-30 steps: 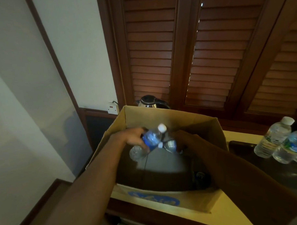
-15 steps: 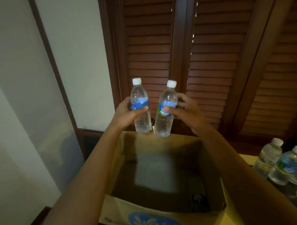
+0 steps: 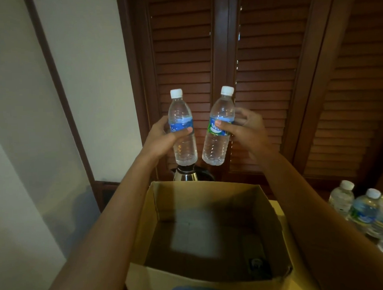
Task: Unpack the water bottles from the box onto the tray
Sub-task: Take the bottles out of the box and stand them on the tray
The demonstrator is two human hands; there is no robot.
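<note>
A: Logged largest first. Louvred wooden doors (image 3: 260, 77) across the back. Cardboard box (image 3: 207, 196) below, open-topped, floor bare and shadowed; blue print on near wall cut off, unreadable.

B: Room above the rim?

A: Ample. Both held bottles well clear of the back rim, apart from each other, nothing between them and the standing bottles (image 3: 362, 210) at right edge. Metal kettle (image 3: 185, 175) just behind the box.

B: Labels?

A: Left bottle (image 3: 182, 127): blue band, letters partly covered. Right bottle (image 3: 219, 126): blue-green band, "Wi" legible only.

B: Grips?

A: Left hand (image 3: 162, 138) wrapped round left bottle's label, upright. Right hand (image 3: 246, 130) clamped on right bottle, thumb across label, cap tilted right.
</note>
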